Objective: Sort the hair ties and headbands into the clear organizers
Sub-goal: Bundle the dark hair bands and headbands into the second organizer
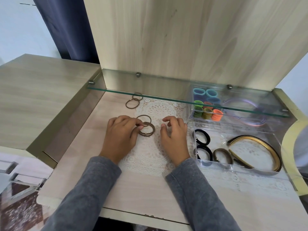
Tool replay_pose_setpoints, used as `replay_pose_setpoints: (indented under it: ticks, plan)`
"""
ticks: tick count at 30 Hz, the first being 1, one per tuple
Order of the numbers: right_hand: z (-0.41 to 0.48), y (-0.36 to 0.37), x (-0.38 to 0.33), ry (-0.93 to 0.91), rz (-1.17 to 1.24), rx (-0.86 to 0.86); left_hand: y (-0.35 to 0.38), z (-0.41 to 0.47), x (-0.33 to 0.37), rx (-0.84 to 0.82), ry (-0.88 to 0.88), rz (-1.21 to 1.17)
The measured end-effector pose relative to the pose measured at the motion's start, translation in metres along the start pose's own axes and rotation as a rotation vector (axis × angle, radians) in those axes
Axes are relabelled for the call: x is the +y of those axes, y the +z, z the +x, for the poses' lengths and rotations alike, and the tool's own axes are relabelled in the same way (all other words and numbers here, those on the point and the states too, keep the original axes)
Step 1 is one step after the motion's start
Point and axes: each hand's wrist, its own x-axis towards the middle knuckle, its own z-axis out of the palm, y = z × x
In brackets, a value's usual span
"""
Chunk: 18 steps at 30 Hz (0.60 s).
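While left hand [120, 135] pinched stacked brown hair ties [148, 130] at desk centre, right hand [175, 137] hovered loosely curled, holding nothing; risk judged: rings slipping apart en route to clear organizer [216, 165] at 3 o'clock; loose pair [133, 102] at 11 o'clock overlooked

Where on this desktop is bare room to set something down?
Bare wood lies left of the left hand, toward the cabinet wall, and along the front edge between the sleeves. Lace mat behind the right hand is free too. Crowded: around the brown hair ties and the clear organizers at right.
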Motion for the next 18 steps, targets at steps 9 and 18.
replay_pose_setpoints:
  ticks: [9,18]
  plan:
    - [0.0004,0.0011,0.002,-0.011,-0.022,0.015,0.0019,-0.0008,-0.0004,-0.105,0.038,0.012]
    - [0.0003,0.0002,0.0015,0.014,-0.014,-0.008,-0.0019,-0.0012,0.0012,-0.155,0.039,0.025]
